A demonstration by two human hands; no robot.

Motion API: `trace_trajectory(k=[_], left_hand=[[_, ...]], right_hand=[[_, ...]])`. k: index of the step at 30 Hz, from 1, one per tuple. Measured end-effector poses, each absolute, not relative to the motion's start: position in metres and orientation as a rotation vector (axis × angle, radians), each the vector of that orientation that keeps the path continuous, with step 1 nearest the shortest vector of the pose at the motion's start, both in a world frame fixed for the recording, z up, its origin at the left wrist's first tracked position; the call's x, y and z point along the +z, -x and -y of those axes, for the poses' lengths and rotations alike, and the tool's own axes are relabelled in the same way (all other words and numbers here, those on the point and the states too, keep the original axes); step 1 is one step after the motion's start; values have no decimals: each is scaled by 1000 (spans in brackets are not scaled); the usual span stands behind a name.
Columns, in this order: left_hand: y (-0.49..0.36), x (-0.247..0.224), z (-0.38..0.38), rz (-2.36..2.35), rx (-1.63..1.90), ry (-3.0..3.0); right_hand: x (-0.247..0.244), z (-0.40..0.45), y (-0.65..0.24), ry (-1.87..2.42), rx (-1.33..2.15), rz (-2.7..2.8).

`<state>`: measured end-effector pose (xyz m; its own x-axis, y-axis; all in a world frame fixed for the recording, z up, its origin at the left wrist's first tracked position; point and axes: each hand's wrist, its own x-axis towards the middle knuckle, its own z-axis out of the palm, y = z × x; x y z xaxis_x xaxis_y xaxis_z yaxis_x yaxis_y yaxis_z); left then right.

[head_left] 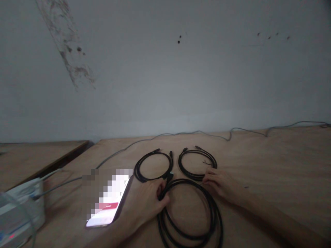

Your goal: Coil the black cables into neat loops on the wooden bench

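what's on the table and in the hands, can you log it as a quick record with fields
left hand: closed around the large black cable coil
right hand: open, fingers against the upper right black cable coil
other coil: upper left black cable coil, beside the upper right one
also on surface: phone, screen blurred, left of the left hand
far left: white device, grey cable running along the far edge
surface: wooden table
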<state>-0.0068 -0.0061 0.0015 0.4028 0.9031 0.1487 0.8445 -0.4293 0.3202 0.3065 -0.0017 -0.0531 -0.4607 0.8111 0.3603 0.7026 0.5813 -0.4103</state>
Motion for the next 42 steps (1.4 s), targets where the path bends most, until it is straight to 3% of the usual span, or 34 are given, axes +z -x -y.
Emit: trace_trajectory(k=[25, 37, 42], left_hand=[[3, 1, 6, -1555, 380, -2410], [3, 2, 8, -1541, 419, -2425], [4, -1, 6, -1514, 443, -2437]], right_hand=[[-53, 5, -297, 1079, 202, 2336], [-56, 7, -281, 1216, 864, 1658], [-56, 7, -276, 1217, 955, 1520]])
